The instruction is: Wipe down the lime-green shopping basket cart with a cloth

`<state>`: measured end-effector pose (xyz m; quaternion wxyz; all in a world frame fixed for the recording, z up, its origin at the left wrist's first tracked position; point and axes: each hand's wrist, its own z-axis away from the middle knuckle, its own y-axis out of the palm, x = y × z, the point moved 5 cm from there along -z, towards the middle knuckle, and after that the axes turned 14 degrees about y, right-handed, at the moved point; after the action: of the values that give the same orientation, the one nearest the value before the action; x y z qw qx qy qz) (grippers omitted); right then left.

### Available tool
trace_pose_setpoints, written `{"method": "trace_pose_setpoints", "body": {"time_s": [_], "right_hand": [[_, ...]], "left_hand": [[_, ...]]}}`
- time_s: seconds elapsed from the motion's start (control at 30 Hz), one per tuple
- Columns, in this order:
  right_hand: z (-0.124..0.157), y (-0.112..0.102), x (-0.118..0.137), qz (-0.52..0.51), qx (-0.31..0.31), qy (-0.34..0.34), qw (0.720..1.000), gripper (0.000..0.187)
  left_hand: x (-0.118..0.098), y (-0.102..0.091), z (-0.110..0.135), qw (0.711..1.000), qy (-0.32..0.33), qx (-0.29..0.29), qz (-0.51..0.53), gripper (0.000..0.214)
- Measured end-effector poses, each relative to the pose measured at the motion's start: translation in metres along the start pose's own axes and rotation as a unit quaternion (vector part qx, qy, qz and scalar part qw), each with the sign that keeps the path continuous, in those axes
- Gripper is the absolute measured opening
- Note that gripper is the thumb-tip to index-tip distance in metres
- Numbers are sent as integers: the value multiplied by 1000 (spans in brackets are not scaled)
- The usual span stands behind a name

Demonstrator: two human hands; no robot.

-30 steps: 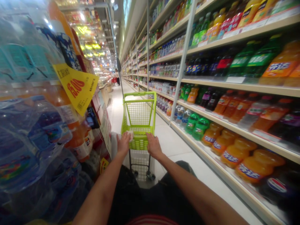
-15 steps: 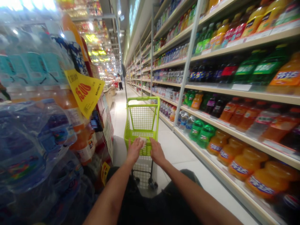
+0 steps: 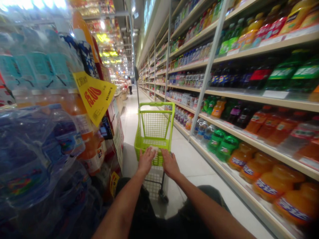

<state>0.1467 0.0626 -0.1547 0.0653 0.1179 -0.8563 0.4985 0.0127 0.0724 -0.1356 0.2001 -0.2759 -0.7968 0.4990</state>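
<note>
A lime-green shopping cart [image 3: 140,145] with a lattice basket stands directly in front of me. My left hand [image 3: 146,162] is at the near side of its basket, and a crumpled white wad like tissue [image 3: 154,152] is held at its thumb side, against the cart. Close by on the right, my right hand [image 3: 170,164] lies on the basket's near edge with its fingers stretched forward and nothing seen in them. The undersides of both hands are hidden. Below the basket, a dark frame and caster wheels [image 3: 163,196] show between my knees.
Shelves [image 3: 209,119] of bottled drinks line the right side. On the left rise wrapped packs of water bottles [image 3: 27,159] and a yellow price sign [image 3: 96,96]. A pale tiled aisle [image 3: 129,116] runs ahead, with a person [image 3: 130,85] far down it.
The view has turned slightly left, so the shelves, cart and sign sit further right in the picture. Both hands stay at the cart's near edge, and the white wad remains with my left hand.
</note>
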Motion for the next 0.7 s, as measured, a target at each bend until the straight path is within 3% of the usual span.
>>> {"method": "trace_pose_setpoints", "body": {"time_s": [0.13, 0.47, 0.57, 0.7], "right_hand": [[-6, 4, -10, 34, 1, -17, 999, 67], [-42, 20, -20, 27, 48, 6, 998, 61], [-49, 29, -19, 0, 37, 30, 999, 62], [-56, 38, -17, -35, 14, 44, 998, 66]], "left_hand": [[25, 3, -5, 1000, -9, -8, -14, 43], [99, 2, -20, 988, -146, -49, -19, 40], [97, 11, -27, 987, -153, -52, -10, 42], [69, 31, -46, 990, -130, -49, 29, 43]]}}
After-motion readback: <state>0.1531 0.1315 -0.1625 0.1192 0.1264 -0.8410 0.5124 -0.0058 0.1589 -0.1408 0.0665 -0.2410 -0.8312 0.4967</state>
